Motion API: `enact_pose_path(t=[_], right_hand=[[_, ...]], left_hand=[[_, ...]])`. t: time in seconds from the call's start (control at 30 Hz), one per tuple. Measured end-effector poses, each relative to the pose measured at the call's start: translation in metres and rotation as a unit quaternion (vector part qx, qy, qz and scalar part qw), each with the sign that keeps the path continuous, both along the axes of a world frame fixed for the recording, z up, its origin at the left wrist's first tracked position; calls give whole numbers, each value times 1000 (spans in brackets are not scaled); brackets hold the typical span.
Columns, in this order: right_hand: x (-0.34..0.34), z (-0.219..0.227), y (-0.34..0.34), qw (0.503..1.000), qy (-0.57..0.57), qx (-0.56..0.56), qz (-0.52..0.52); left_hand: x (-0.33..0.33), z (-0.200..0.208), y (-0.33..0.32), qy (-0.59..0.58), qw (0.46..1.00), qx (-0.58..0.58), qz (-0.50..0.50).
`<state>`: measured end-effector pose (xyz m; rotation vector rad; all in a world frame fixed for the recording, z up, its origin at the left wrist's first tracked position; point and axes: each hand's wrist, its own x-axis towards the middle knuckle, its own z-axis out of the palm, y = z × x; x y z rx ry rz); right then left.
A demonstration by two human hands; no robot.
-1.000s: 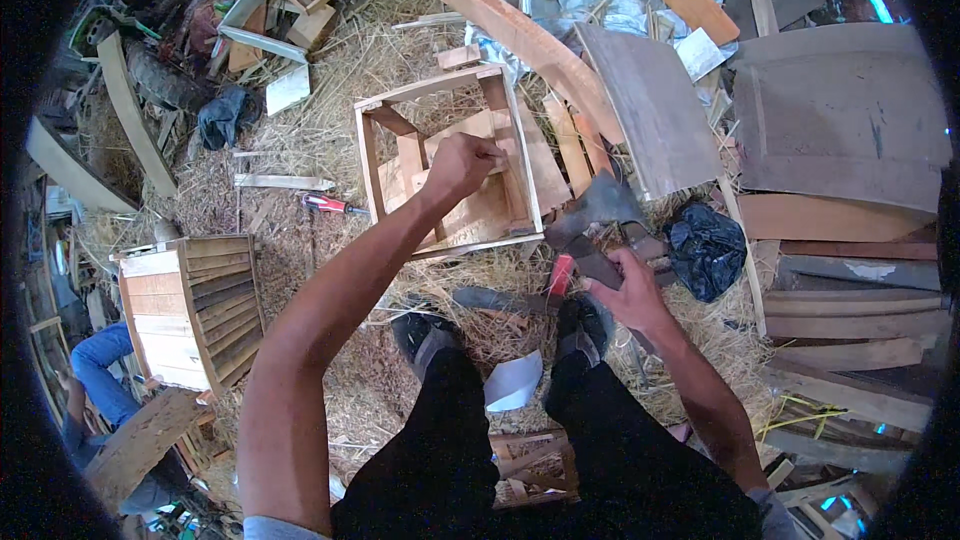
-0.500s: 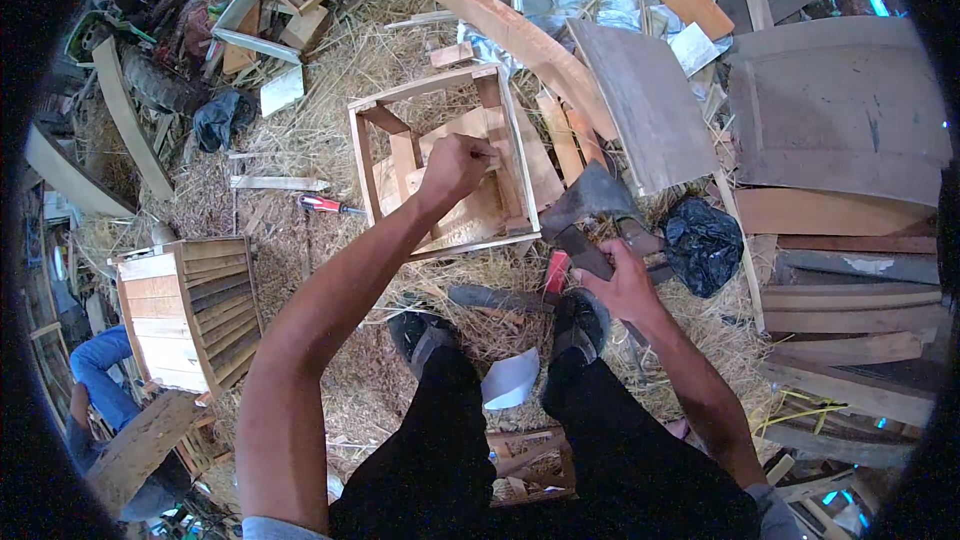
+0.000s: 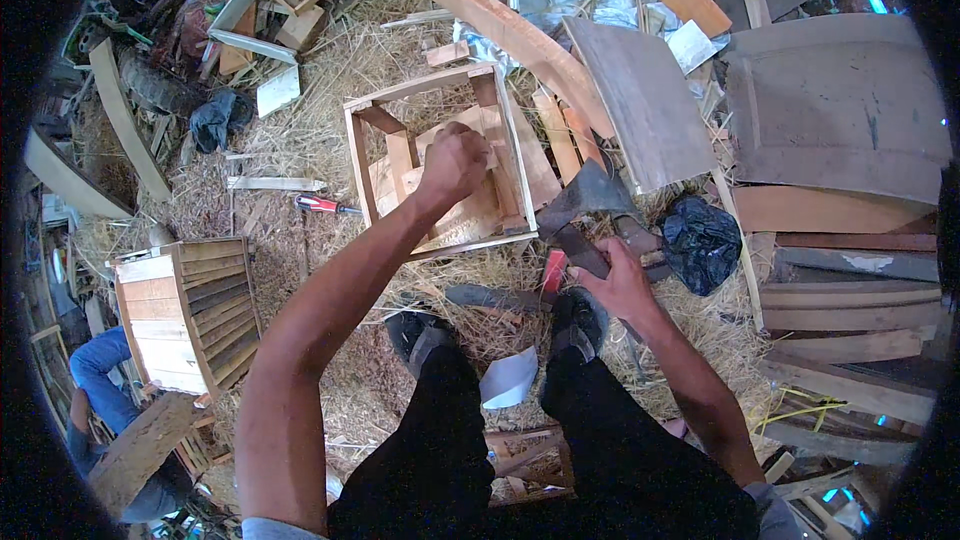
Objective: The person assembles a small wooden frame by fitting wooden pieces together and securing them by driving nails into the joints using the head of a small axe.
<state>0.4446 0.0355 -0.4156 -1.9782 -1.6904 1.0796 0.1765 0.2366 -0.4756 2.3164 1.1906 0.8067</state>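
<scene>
– Where the wooden frame (image 3: 518, 155) is seen set on loose straw (image 3: 370, 45), ahead of the shoes (image 3: 579, 320), what is noted at its opening?

– The left hand (image 3: 457, 162) is held over the opening, toward the right-hand rail. Its fingers are curled in tightly; whether anything small is pinched in them cannot be told, nor whether the wood is touched.

– And within the frame?

– Pale boards (image 3: 478, 217) are seen through the opening. The near rail is crossed by the left forearm.

– How is the right hand (image 3: 622, 285) occupied?

– A dark bar (image 3: 583, 250) is grasped in it, off the frame's near right corner. Just beyond the bar, a dark wedge-shaped piece (image 3: 592, 192) is noted; whether the two are joined cannot be told. A red block (image 3: 553, 271) is seen near the right shoe.

– What is recorded farther out?

– To the left, a red-handled screwdriver (image 3: 320, 204) is seen lying near the frame; farther off, a slatted crate (image 3: 185, 315). Beside the crate, another person's blue-clad leg (image 3: 103, 370) is partly shown. To the right, a crumpled black bag (image 3: 703, 245) is noted near the hand. Past the frame, a long curved plank (image 3: 500, 20) and a grey-brown panel (image 3: 645, 105) are logged.
</scene>
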Motion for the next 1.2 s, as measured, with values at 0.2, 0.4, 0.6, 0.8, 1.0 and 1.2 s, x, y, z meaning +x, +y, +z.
enact_pose_path(t=[0.2,0.4,0.6,0.8,1.0,1.2], right_hand=[[1,-11,-2,994,-43,91,31],[-23,-7,2,998,-3,60,1],[-14,23,-2,996,48,59,-48],[-35,62,15,968,215,118,-58],[-34,96,39,951,264,60,-153],[-57,96,62,916,342,61,-201]], left_hand=[[-9,-27,7,27,980,-191,-46],[-40,-41,7,-93,966,-231,-67],[-11,75,1,-390,772,-497,-68],[-43,75,-9,-585,653,-472,-93],[-28,102,-32,-643,548,-528,-85],[-15,111,-18,-739,432,-485,-179]])
